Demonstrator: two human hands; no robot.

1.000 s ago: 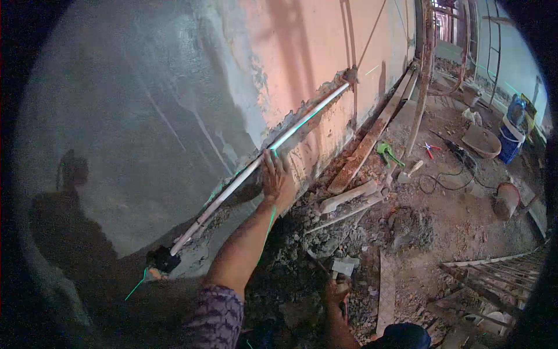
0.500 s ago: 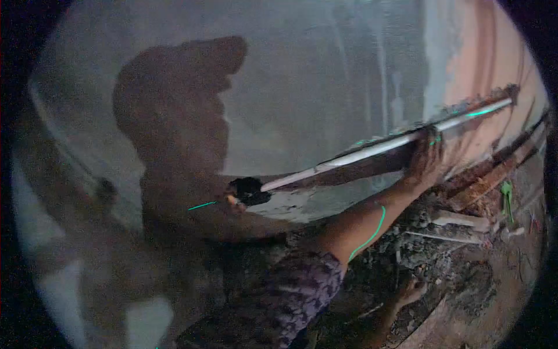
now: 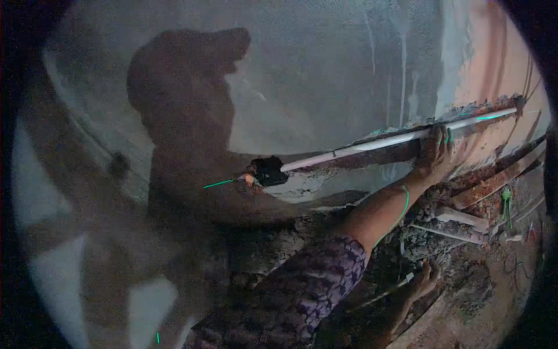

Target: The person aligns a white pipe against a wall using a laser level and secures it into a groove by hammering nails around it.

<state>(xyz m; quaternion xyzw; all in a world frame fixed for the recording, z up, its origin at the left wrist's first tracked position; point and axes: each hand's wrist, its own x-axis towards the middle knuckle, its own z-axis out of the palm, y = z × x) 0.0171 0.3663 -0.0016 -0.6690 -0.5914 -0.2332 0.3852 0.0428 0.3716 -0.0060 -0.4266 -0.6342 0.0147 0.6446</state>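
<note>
Though I could not tell whether the dim right hand (image 3: 426, 281) gripped anything, the unclenched left hand (image 3: 435, 156) touched the white pipe (image 3: 381, 143), which extended beyond its fingertips both ways.

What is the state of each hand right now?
Left hand: open, fingers against the pipe.
Right hand: fingers curled; what it holds cannot be told.

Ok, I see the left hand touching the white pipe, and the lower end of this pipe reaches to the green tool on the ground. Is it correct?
Not quite. In the head view, the lower end of the white pipe reaches the black box in the wall, not the green tool. The left hand does touch the pipe.
</note>
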